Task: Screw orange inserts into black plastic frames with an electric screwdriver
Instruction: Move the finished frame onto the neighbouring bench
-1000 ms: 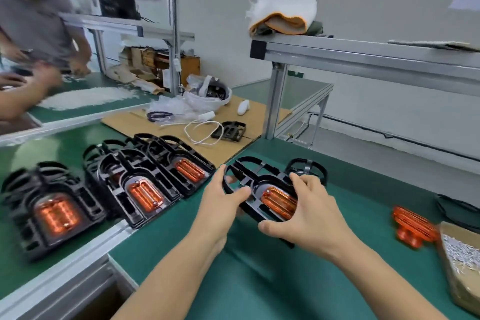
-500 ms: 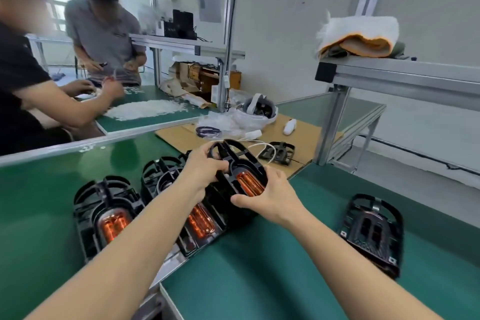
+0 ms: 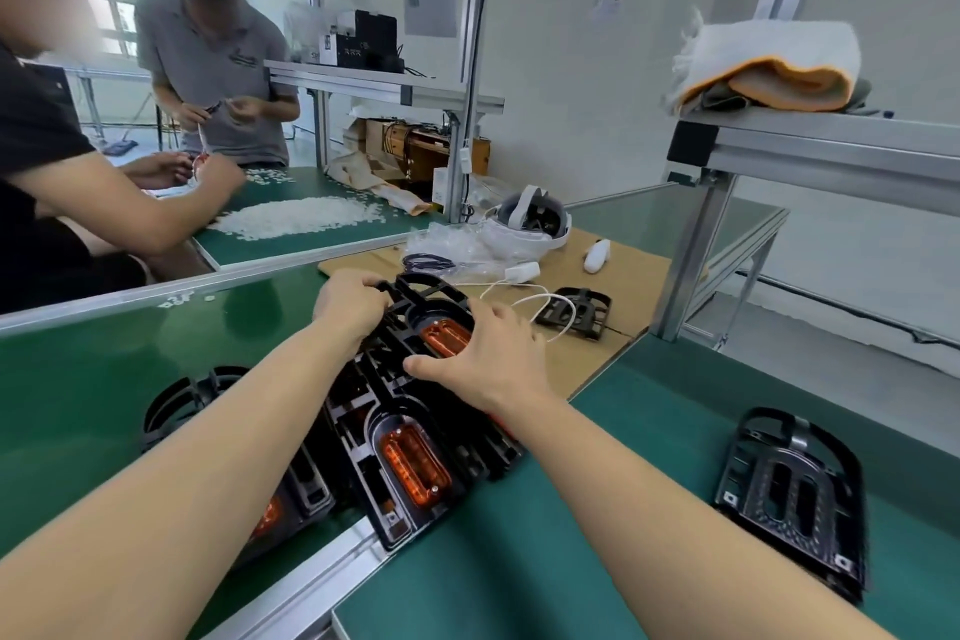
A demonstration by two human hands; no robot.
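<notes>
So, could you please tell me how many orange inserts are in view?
3: one orange insert in the frame held by left hand and right hand; one in the nearer frame; one peeking from under the left forearm, which may hide more.

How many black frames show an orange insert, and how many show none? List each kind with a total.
Frames with an orange insert showing: 3
Frames without an insert: 2
Total: 5
More may be hidden.
</notes>
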